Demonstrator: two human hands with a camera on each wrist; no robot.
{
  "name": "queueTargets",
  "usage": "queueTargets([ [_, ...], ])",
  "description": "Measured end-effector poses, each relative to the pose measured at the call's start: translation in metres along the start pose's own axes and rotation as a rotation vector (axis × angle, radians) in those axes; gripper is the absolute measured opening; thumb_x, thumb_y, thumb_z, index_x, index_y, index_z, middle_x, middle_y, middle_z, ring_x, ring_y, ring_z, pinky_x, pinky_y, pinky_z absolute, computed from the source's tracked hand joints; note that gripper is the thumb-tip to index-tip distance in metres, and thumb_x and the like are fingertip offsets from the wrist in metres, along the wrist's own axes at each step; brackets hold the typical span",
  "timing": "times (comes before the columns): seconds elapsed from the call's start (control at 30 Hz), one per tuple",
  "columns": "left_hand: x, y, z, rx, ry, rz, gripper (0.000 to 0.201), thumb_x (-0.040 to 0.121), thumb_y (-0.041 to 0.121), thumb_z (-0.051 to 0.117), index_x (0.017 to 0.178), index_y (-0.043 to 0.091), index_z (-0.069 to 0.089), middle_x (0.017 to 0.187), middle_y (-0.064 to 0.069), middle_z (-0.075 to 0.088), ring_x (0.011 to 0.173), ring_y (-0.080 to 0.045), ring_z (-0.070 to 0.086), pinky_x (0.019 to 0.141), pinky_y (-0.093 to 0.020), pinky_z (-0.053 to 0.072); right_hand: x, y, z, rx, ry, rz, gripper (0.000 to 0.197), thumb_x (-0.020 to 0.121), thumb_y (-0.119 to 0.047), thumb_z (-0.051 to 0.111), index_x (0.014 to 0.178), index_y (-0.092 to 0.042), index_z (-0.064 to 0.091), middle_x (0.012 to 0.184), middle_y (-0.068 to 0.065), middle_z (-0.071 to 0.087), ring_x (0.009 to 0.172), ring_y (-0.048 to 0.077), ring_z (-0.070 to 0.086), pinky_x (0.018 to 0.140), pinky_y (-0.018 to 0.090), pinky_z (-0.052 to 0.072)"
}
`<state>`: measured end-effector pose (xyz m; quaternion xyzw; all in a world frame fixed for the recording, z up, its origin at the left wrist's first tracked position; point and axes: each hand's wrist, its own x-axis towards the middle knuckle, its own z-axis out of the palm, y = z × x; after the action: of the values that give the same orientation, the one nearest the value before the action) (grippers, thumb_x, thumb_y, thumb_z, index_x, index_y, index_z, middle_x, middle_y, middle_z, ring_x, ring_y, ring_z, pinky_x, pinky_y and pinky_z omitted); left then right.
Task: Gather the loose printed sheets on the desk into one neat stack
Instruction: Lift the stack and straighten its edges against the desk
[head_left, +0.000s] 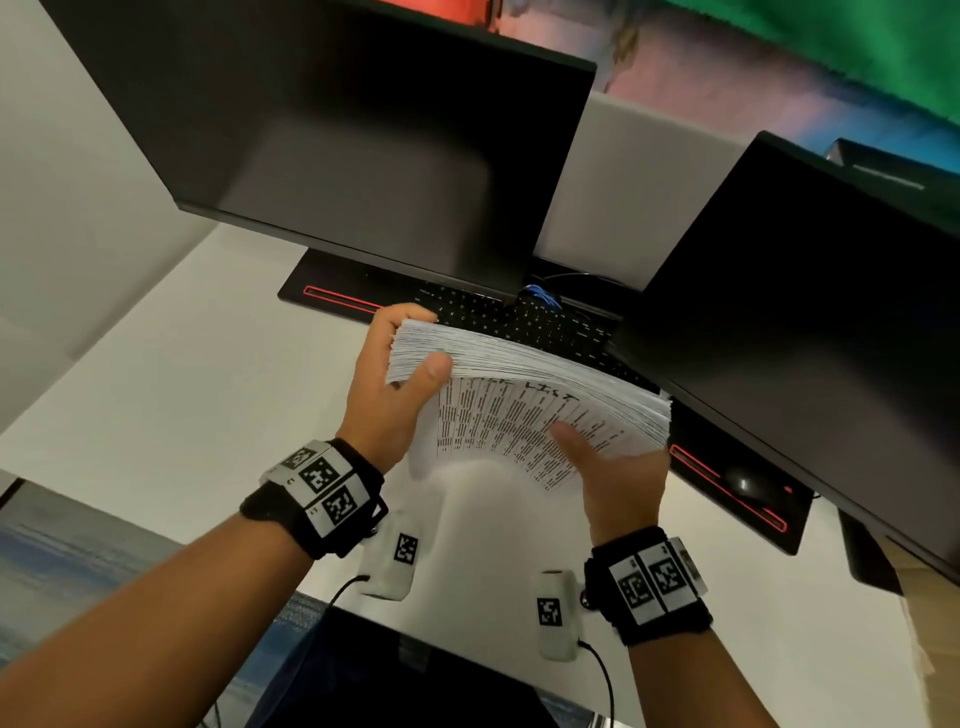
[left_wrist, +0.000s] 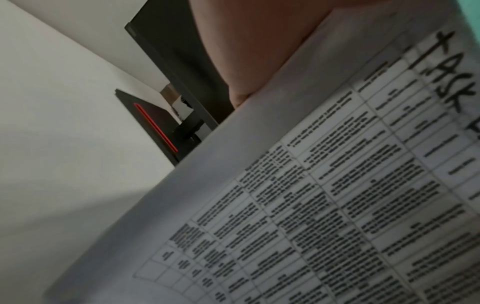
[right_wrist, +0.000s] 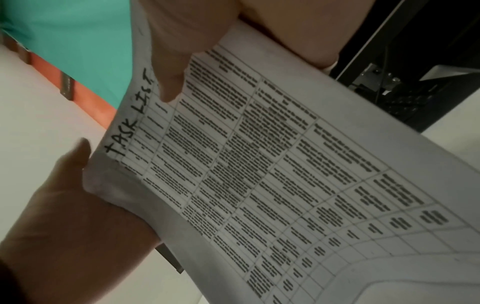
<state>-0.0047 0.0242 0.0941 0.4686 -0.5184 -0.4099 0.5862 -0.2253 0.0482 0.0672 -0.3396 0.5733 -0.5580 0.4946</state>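
Sheets (head_left: 524, 400) sit gathered in a thick stack, lifted off the desk (head_left: 171, 395) and held upright between your two hands in front of the keyboard (head_left: 514, 317). Your left hand (head_left: 387, 395) grips the stack's left end, thumb on the near face, fingers curled over the far side. Your right hand (head_left: 618, 478) holds the lower right corner, thumb pressed on the printed table headed "TASK LIST"; its fingers are hidden behind the paper. The stack's edges are fanned, not flush. Two dark monitors (head_left: 363, 135) stand behind.
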Motion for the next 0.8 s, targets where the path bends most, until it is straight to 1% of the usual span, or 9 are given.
queueTargets([
  [0.1,0.006,0.003,0.005,-0.034,0.069,-0.012,0.042,0.083,0.043,0.056,0.112,0.015,0.053,0.094,0.006,0.06,0.084,-0.006,0.061,0.073,-0.022,0.05,0.002,0.005,-0.001,-0.029,0.005,-0.005,0.069,0.063,-0.004,0.089,0.124,-0.008,0.057,0.106,0.008,0.074,0.092,0.016,0.075,0.072,0.037,0.063],
  [0.2,0.01,0.0,0.0,-0.01,0.053,-0.053,0.056,0.081,0.043,0.068,0.124,0.018,0.044,0.097,0.022,0.062,0.086,0.003,0.063,0.075,-0.017,0.052,0.005,0.013,-0.003,-0.053,-0.009,0.01,0.059,0.066,-0.003,0.088,0.117,-0.014,0.061,0.106,0.006,0.075,0.096,0.019,0.074,0.078,0.046,0.062],
  [0.3,0.006,-0.015,-0.012,0.108,-0.072,-0.174,0.075,0.071,0.03,0.086,0.13,0.019,0.041,0.104,0.028,0.067,0.099,0.006,0.066,0.082,-0.016,0.055,0.004,0.015,-0.003,-0.055,-0.071,0.006,0.042,0.071,0.005,0.082,0.095,-0.028,0.071,0.096,-0.002,0.078,0.092,0.015,0.075,0.078,0.041,0.062],
  [0.4,0.0,-0.026,-0.015,0.261,-0.115,-0.185,0.059,0.083,0.041,0.074,0.133,0.016,0.056,0.11,0.032,0.069,0.108,0.012,0.062,0.091,-0.01,0.051,0.003,0.01,-0.003,-0.016,-0.101,-0.007,0.049,0.074,0.011,0.077,0.081,-0.037,0.077,0.09,-0.008,0.078,0.087,0.011,0.076,0.072,0.034,0.063],
  [0.5,-0.007,-0.037,-0.014,0.304,-0.117,-0.22,0.06,0.09,0.051,0.062,0.138,0.017,0.05,0.123,0.017,0.066,0.112,0.007,0.061,0.089,-0.01,0.051,0.002,0.02,-0.002,-0.03,-0.063,0.003,0.038,0.075,0.006,0.078,0.087,-0.029,0.074,0.089,-0.009,0.078,0.088,0.011,0.075,0.067,0.027,0.062],
  [0.57,-0.012,-0.047,-0.011,0.311,-0.117,-0.293,0.051,0.095,0.041,0.058,0.138,0.018,0.042,0.123,0.014,0.063,0.11,0.01,0.061,0.09,-0.017,0.053,0.001,0.03,0.0,-0.068,-0.036,0.047,0.032,0.078,0.0,0.079,0.096,-0.024,0.069,0.09,-0.005,0.077,0.092,0.01,0.074,0.066,0.021,0.059],
  [0.67,-0.006,-0.048,-0.008,0.401,-0.09,-0.306,0.029,0.101,0.026,0.053,0.128,0.02,0.043,0.109,0.021,0.06,0.092,0.02,0.059,0.076,-0.007,0.046,0.011,0.028,0.005,-0.127,-0.026,0.055,0.028,0.083,-0.007,0.076,0.097,-0.028,0.065,0.094,-0.013,0.071,0.08,-0.01,0.069,0.061,0.009,0.053],
  [0.73,0.004,-0.045,-0.011,0.468,-0.069,-0.338,0.025,0.101,0.027,0.054,0.123,0.018,0.046,0.101,0.022,0.059,0.086,0.012,0.06,0.067,-0.006,0.044,0.017,0.027,0.007,-0.158,-0.035,0.052,0.024,0.082,-0.014,0.078,0.098,-0.027,0.067,0.092,-0.013,0.072,0.075,-0.011,0.069,0.059,0.008,0.053],
  [0.8,0.012,-0.051,-0.022,0.534,-0.079,-0.417,0.031,0.099,0.032,0.057,0.125,0.015,0.049,0.106,0.011,0.064,0.094,-0.005,0.063,0.073,-0.016,0.046,0.019,0.034,0.01,-0.226,-0.079,0.117,0.024,0.082,-0.02,0.079,0.102,-0.025,0.068,0.091,-0.011,0.073,0.073,-0.003,0.071,0.055,0.01,0.053],
])
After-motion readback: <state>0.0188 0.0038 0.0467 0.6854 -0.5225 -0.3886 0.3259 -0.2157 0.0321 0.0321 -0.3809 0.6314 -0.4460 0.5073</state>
